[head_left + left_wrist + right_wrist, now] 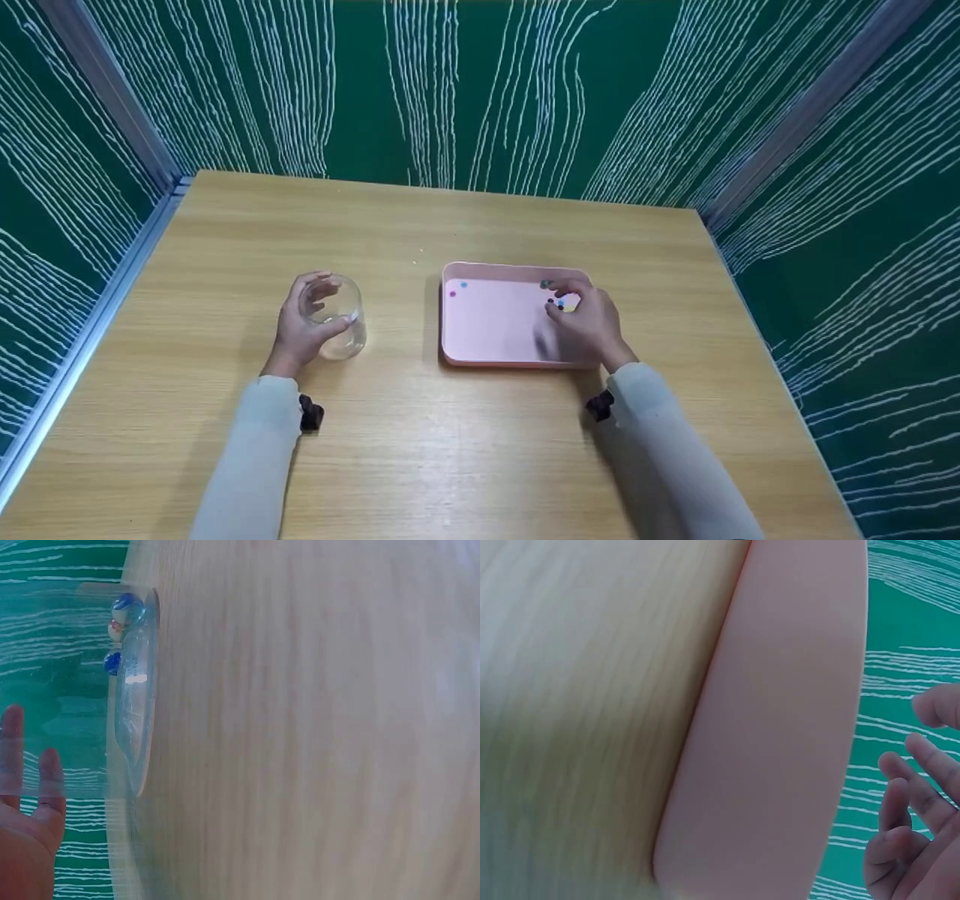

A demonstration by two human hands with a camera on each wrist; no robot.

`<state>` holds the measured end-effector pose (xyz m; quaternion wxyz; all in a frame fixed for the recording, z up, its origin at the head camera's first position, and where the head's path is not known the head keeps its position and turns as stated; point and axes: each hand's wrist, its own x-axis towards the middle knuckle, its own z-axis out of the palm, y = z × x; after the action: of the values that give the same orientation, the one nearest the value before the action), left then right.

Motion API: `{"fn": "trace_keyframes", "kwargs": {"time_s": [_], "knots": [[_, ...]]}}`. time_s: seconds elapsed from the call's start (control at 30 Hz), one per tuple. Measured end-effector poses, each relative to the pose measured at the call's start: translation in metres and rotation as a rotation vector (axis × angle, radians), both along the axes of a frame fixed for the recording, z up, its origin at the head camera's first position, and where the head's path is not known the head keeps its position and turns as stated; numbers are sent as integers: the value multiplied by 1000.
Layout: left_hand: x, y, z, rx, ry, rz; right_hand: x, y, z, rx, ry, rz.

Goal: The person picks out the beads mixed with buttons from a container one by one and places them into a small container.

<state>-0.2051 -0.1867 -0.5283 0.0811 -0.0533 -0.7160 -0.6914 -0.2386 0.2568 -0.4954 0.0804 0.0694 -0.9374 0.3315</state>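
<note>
On the left of the table, my left hand [296,330] grips a clear glass cup [346,339], thumb across the near side and fingers round the back. In the left wrist view a few blue and white marbles [114,662] show at the cup's base. Over the right end of a pink tray [487,330] hovers my right hand [596,322], thumb and forefinger spread apart with no object visible between them. Below those fingers lie several small balls, among them a green one [545,284] and dark ones [550,301]. The right wrist view shows loosely bent fingers beyond the tray's side wall.
A blue ball [463,285] and a pink ball [452,294] lie at the tray's far left corner. The wooden table [450,450] is bounded at the back and sides by green panels [637,75] with white streaks. Bare table separates the cup from the tray.
</note>
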Motion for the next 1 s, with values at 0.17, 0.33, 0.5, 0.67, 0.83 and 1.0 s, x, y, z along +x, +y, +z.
{"fn": "trace_keyframes", "kwargs": {"time_s": [0.17,0.33,0.5,0.67,0.83,1.0], "knots": [[1,-1,1,-9,17,0,-4,7,2,16,-73,-20],[11,4,20,3,14,-15,-9,12,1,56,-163,-75],[13,6,22,9,4,-14,-16,18,-3,94,-222,-138],[7,4,11,31,2,-11,-26,27,-8,184,-229,-141],[-2,2,-4,24,12,5,-35,36,-12,210,-256,-144],[-3,1,-7,9,49,12,-43,41,-13,219,-294,-137]]}}
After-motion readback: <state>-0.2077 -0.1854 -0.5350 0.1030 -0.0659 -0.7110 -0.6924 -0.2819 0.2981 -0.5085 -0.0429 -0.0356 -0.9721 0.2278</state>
